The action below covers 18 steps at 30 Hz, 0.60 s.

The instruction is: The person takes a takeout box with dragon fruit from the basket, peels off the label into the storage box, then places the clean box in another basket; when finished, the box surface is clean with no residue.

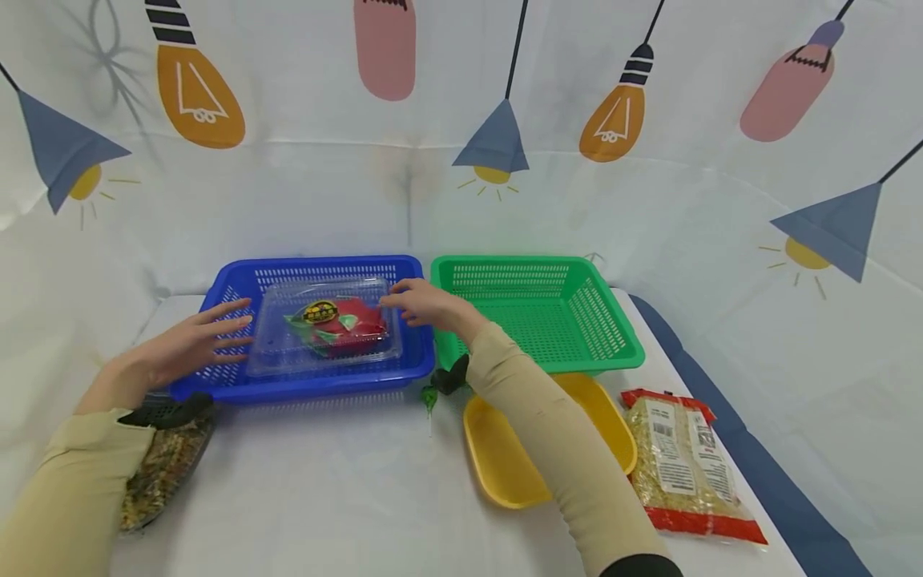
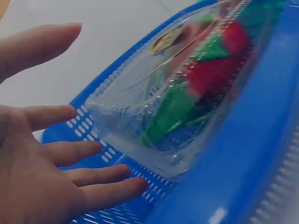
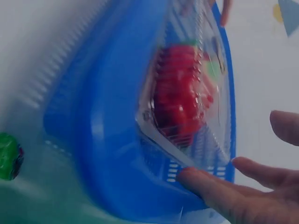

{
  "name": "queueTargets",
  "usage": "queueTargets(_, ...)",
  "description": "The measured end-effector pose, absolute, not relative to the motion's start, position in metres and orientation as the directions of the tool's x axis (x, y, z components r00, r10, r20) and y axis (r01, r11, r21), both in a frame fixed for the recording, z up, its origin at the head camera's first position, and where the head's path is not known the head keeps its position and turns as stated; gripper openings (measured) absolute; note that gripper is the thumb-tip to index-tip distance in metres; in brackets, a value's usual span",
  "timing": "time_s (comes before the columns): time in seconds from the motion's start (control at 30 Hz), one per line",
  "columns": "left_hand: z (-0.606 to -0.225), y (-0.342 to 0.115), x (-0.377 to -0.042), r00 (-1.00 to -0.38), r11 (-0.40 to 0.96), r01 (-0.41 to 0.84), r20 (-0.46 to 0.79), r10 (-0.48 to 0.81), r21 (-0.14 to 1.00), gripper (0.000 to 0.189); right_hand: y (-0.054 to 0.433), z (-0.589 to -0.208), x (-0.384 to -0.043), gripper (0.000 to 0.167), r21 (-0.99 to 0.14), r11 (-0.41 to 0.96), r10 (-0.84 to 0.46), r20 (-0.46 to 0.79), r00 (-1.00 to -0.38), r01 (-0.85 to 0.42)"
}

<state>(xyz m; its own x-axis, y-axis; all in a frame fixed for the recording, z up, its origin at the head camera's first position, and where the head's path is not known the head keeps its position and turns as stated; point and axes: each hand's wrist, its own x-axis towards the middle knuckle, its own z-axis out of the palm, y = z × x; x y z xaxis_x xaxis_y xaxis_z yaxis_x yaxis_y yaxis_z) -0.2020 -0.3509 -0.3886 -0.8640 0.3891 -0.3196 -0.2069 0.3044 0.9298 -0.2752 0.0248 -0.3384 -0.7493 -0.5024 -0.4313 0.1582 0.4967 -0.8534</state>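
A clear plastic clamshell box (image 1: pixel 277 340) lies in the blue basket (image 1: pixel 303 391), with red and green wrapped contents (image 1: pixel 353 324) and a black-and-yellow label showing through its lid. My left hand (image 1: pixel 191 344) hovers over the basket's left side, its fingers spread toward the box's left end. In the left wrist view, the palm and fingers (image 2: pixel 51 154) hold nothing, and the thumb is well apart from them. At the box's right end is my right hand (image 1: pixel 433 306), its fingertips right by the box edge. Extended fingers (image 3: pixel 210 189) and a separated thumb show in the right wrist view.
A green basket (image 1: pixel 534 312) stands to the right of the blue one. Nearer are a yellow tray (image 1: pixel 497 457), partly behind my right sleeve, and a red-edged bag of pale grains (image 1: pixel 678 457). A small green wrapped item (image 1: pixel 429 397) and a dark mixed-grain bag (image 1: pixel 169 465) lie in front.
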Motion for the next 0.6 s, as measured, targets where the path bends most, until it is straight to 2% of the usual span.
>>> queueTargets(0.23,-0.388,-0.350,-0.210,-0.841,0.280,-0.259,-0.358,0.405,0.924,0.078,0.019,-0.345,-0.293,0.071,-0.855,0.420,-0.508,-0.499,-0.702,0.304)
queueTargets(0.6,-0.388,-0.348,-0.220,-0.825,0.262,-0.297,-0.385,0.414,0.918,0.081,0.012,-0.356,-0.307,0.077,-0.834,0.360,-0.529,-0.552,-0.645,0.418)
